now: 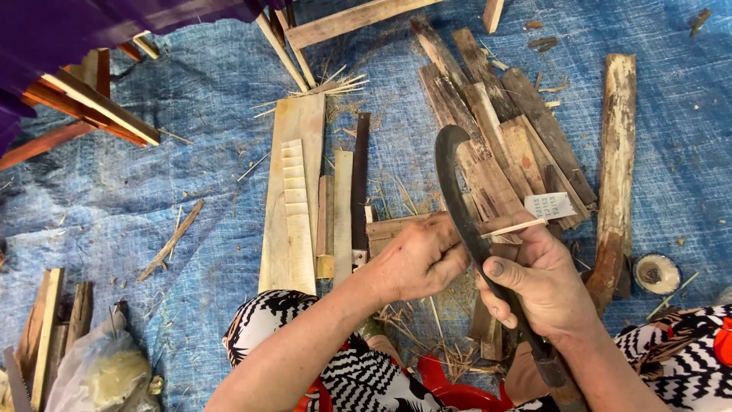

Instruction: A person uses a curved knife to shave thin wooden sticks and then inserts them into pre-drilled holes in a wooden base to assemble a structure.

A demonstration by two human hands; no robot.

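My right hand (pixel 543 284) grips the handle of a dark curved sickle-like knife (pixel 457 191), blade pointing up and away, thumb pressed on its back. My left hand (pixel 418 258) pinches a thin pale wooden splint (pixel 512 228) that lies across the blade just above my right hand. Both hands are close together over my lap, above a heap of wood scraps. Part of the splint is hidden inside my left fingers.
A blue tarp (pixel 191 198) covers the ground. Long pale planks (pixel 293 191) lie left of the hands, weathered boards (pixel 511 137) and a thick stick (pixel 616 168) to the right. A small round tin (pixel 656 273), a plastic bag (pixel 99 370) and thin shavings lie around.
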